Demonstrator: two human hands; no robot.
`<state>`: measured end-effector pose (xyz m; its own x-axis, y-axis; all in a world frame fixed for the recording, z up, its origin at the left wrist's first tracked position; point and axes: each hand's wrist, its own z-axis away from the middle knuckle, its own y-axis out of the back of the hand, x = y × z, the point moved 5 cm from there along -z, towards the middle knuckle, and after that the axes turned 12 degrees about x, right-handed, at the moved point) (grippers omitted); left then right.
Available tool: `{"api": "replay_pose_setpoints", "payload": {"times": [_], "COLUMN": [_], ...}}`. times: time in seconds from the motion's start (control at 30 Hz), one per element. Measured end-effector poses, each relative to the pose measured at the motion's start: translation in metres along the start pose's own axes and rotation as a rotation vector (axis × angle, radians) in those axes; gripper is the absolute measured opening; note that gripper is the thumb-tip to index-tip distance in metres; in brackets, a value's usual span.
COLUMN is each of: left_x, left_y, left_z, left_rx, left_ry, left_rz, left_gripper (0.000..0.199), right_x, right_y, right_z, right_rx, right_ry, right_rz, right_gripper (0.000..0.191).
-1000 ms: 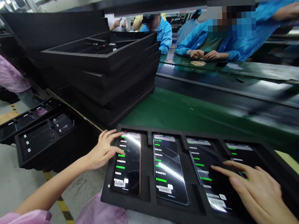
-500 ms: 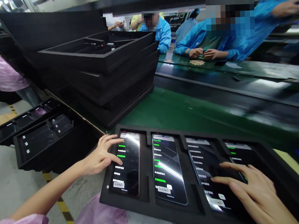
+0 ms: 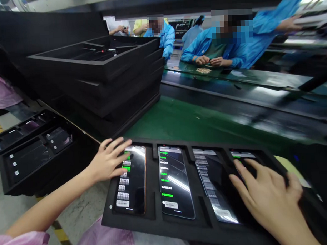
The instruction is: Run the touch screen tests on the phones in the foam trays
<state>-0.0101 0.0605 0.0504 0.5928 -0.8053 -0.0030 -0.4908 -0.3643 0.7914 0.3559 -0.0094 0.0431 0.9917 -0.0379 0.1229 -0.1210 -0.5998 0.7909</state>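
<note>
While leftmost flat black glass phone [image 3: 136,191] listed green/white lines [image 3: 124,181], work looked partial | left hand [image 3: 108,162], right hand [image 3: 268,192]: grips spread, empty

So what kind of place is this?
Probably a phone factory: lit phones lie in a black tray, a stack of trays stands nearby, and people in blue jackets are busy farther back.

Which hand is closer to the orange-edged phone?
Left. The left hand is at the upper left side of the orange-edged phone; the right hand is over the rightmost phone, toward the tray's other end.
</note>
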Motion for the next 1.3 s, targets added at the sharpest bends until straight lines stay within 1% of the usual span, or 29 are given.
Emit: {"api": "replay_pose_setpoints", "payload": {"times": [0.07, 0.1, 0.13, 0.17, 0.2, 0.3, 0.37, 0.43, 0.47, 0.5, 0.53, 0.6, 0.67, 0.73, 0.8, 0.87, 0.97, 1.03, 1.1, 1.13, 1.17, 1.23, 1.3], "left_x": [-0.003, -0.003, -0.002, -0.001, 0.001, 0.015, 0.034, 0.056, 0.066, 0.072, 0.075, 0.072, 0.062, 0.051, 0.040, 0.027, 0.013, 0.014, 0.021, 0.026, 0.031, 0.038, 0.041], "left_y": [0.005, 0.006, 0.006, 0.005, 0.002, -0.009, -0.016, -0.024, -0.028, -0.032, -0.036, -0.040, -0.032, -0.015, 0.004, 0.016, 0.018, 0.009, -0.005, -0.011, -0.016, -0.021, -0.022], "left_z": [-0.008, -0.011, -0.013, -0.015, -0.018, -0.032, -0.044, -0.056, -0.062, -0.069, -0.076, -0.091, -0.100, -0.098, -0.082, -0.053, 0.009, 0.048, 0.075, 0.082, 0.086, 0.083, 0.075], "left_rx": [0.134, 0.173, 0.187, 0.174, 0.135, -0.064, -0.199, -0.298, -0.324, -0.325, -0.305, -0.217, -0.086, 0.052, 0.152, 0.174, 0.177, 0.204, 0.217, 0.219, 0.217, 0.228, 0.251], "left_ry": [0.076, 0.103, 0.117, 0.120, 0.120, 0.067, -0.046, -0.206, -0.285, -0.339, -0.361, -0.316, -0.218, -0.129, 0.019, 0.274, 0.779, 1.084, 1.336, 1.423, 1.478, 1.517, 1.511], "left_rz": [-0.156, -0.172, -0.151, -0.097, -0.020, 0.288, 0.473, 0.564, 0.563, 0.525, 0.449, 0.227, 0.003, -0.132, -0.158, -0.093, 0.094, 0.356, 0.676, 0.816, 0.930, 1.085, 1.165], "left_gripper": [0.045, 0.046, 0.045, 0.043, 0.042, 0.040, 0.039, 0.033, 0.029, 0.025, 0.023, 0.024, 0.027, 0.028, 0.028, 0.031, 0.043, 0.054, 0.062, 0.067, 0.071, 0.077, 0.081], "right_x": [0.003, 0.009, 0.017, 0.027, 0.038, 0.073, 0.092, 0.104, 0.106, 0.107, 0.107, 0.105, 0.094, 0.070, 0.039, 0.007, -0.039, -0.063, -0.081, -0.088, -0.093, -0.099, -0.100], "right_y": [0.009, 0.012, 0.014, 0.015, 0.016, 0.013, 0.008, 0.001, -0.003, -0.006, -0.008, -0.005, 0.004, 0.014, 0.021, 0.028, 0.036, 0.039, 0.037, 0.035, 0.033, 0.030, 0.028], "right_z": [-0.007, -0.008, -0.008, -0.005, -0.001, 0.016, 0.028, 0.036, 0.038, 0.039, 0.038, 0.034, 0.029, 0.027, 0.028, 0.033, 0.040, 0.040, 0.037, 0.034, 0.032, 0.028, 0.025], "right_rx": [0.066, 0.070, 0.059, 0.042, 0.018, -0.059, -0.113, -0.186, -0.226, -0.259, -0.271, -0.232, -0.147, -0.082, -0.036, 0.016, 0.062, 0.041, -0.012, -0.042, -0.064, -0.068, -0.023], "right_ry": [-0.074, -0.096, -0.112, -0.127, -0.142, -0.195, -0.226, -0.228, -0.221, -0.217, -0.232, -0.312, -0.386, -0.365, -0.270, -0.166, 0.003, 0.081, 0.149, 0.184, 0.210, 0.232, 0.224], "right_rz": [0.127, 0.136, 0.120, 0.090, 0.050, -0.116, -0.225, -0.301, -0.320, -0.315, -0.276, -0.100, 0.101, 0.174, 0.105, -0.038, -0.279, -0.406, -0.494, -0.523, -0.541, -0.554, -0.555], "right_gripper": [0.081, 0.081, 0.079, 0.077, 0.076, 0.074, 0.072, 0.070, 0.069, 0.068, 0.066, 0.063, 0.060, 0.057, 0.053, 0.049, 0.040, 0.038, 0.037, 0.037, 0.036, 0.036, 0.037]}}
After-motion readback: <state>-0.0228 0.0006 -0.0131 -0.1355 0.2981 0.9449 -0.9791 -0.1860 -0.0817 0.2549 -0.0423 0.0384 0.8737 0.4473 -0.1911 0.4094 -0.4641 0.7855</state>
